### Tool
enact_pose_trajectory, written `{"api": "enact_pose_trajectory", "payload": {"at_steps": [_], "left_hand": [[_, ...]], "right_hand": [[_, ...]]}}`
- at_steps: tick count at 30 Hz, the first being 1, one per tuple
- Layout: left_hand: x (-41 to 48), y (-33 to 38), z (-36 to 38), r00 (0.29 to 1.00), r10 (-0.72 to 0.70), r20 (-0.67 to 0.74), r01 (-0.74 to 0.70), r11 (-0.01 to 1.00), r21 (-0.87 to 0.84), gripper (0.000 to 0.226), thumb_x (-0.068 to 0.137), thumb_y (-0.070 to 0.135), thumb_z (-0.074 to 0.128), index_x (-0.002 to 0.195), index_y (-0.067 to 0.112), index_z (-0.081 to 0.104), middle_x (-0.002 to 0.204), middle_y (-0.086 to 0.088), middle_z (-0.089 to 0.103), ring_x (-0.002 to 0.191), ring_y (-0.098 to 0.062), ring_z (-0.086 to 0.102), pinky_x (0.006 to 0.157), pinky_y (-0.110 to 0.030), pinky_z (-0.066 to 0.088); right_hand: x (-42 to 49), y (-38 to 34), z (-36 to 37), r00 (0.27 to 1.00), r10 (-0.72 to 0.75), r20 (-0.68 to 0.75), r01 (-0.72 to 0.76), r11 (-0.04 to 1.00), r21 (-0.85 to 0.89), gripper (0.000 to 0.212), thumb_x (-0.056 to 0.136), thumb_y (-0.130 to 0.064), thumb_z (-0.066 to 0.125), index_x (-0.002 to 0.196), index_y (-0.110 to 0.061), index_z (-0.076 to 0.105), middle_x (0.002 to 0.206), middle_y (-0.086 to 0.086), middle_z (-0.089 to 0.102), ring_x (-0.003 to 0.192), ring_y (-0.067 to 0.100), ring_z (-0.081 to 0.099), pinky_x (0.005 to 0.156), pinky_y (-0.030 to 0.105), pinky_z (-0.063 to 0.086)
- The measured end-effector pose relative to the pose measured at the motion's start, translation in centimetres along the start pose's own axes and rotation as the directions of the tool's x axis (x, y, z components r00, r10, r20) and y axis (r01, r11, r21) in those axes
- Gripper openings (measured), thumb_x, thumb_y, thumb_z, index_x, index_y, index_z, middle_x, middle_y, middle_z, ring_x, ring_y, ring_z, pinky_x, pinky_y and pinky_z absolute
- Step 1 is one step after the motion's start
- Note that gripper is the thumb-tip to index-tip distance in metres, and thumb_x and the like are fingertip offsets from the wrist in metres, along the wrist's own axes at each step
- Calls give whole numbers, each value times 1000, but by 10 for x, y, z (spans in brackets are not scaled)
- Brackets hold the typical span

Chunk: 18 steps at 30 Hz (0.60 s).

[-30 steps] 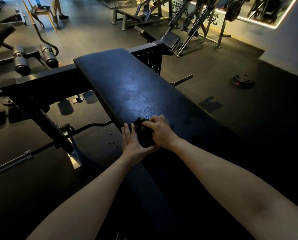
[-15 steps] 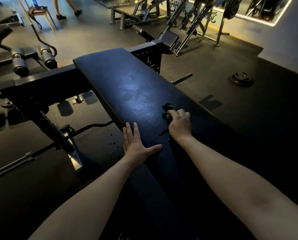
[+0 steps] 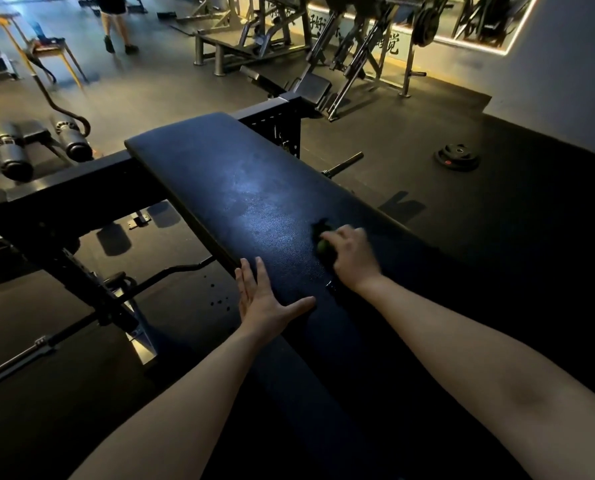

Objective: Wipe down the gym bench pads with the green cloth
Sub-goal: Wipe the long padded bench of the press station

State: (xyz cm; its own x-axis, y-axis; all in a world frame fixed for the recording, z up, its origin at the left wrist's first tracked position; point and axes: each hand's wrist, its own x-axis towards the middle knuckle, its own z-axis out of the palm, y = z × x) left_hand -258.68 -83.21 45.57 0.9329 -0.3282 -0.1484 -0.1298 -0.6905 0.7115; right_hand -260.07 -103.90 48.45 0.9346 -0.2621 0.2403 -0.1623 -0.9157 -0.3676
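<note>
Dim rubber matting (image 3: 410, 140) spreads round us, with a person (image 3: 116, 26) at eleven o'clock and racks (image 3: 358, 57) along the far wall at one.

Furthest left, at nine to ten o'clock, two foam rollers (image 3: 12, 157) lie beside the black bench frame (image 3: 67, 192); neither concerns the wipe.

Our left hand (image 3: 264, 301) lies flat on the near left edge of the bench pad (image 3: 254, 188). The fingers are straight and point toward twelve, the thumb is splayed toward three, and it holds nothing. As we judge it, this hand is our brace and does best resting lightly and clear of the cloth's path.

The pad runs from six o'clock up to eleven, with a pale sheen across its middle. We cannot tell whether that is damp or only reflected light.

Right of the pad's midline, the green cloth (image 3: 323, 245) is bunched under our right hand (image 3: 353, 258), which curls round it; a dark tuft pokes out at the hand's ten o'clock. The hand is blurred, so we cannot make out the fingers.

To wipe well, we would spread the cloth flatter for more contact. We would press evenly and work overlapping strokes from edge to edge toward the far end at eleven. The rounded side edges need a pass too.

At two o'clock a weight plate (image 3: 457, 157) lies on the floor, well apart.
</note>
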Motion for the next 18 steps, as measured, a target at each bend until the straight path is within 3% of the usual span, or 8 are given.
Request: {"api": "enact_pose_trajectory", "payload": {"at_steps": [3, 6, 10, 16, 18], "left_hand": [[0, 0, 0, 1000, -3, -6, 3, 1000, 10, 141, 61, 75, 77, 159, 25, -12, 162, 2, -32, 148, -14, -31, 115, -29, -14], [0, 0, 0, 1000, -2, -7, 2, 1000, 13, 141, 62, 74, 78, 159, 26, -12, 162, 2, -32, 148, -14, -31, 115, -29, -15], [0, 0, 1, 1000, 0, 4, 0, 1000, 5, 140, 63, 74, 77, 159, 25, -13, 162, 2, -33, 147, -14, -33, 115, -29, -17], [3, -4, 0, 999, 33, 22, -34, 999, 20, 133, 71, 57, 83, 160, 20, -9, 163, -6, -30, 149, -21, -31, 118, -33, -16], [2, -3, -1, 999, 27, 39, -28, 1000, 8, 138, 67, 68, 79, 159, 23, -13, 162, -1, -34, 146, -17, -35, 118, -35, -16]], "right_hand": [[5, 29, -11, 960, 280, -15, -280, 957, -79, 52, 87, 2, 43, 134, -17, 55, 131, 15, 49, 114, 36, 40, 95, 39, 39], [0, 12, -5, 945, 319, -72, -322, 946, -35, 47, 87, 1, 41, 129, -14, 58, 126, 18, 53, 109, 37, 43, 90, 38, 37], [-18, -30, 14, 977, 200, -72, -193, 977, 94, 46, 79, -3, 39, 113, -12, 69, 108, 18, 59, 97, 37, 47, 84, 39, 39], [-39, -64, 16, 983, -157, 96, 133, 966, 223, 36, 85, -3, 56, 115, -15, 72, 105, 10, 63, 95, 29, 51, 84, 34, 45], [-30, -47, 10, 992, -120, 49, 110, 978, 175, 40, 85, -3, 53, 119, -15, 70, 107, 12, 62, 96, 32, 52, 84, 35, 44]]}}
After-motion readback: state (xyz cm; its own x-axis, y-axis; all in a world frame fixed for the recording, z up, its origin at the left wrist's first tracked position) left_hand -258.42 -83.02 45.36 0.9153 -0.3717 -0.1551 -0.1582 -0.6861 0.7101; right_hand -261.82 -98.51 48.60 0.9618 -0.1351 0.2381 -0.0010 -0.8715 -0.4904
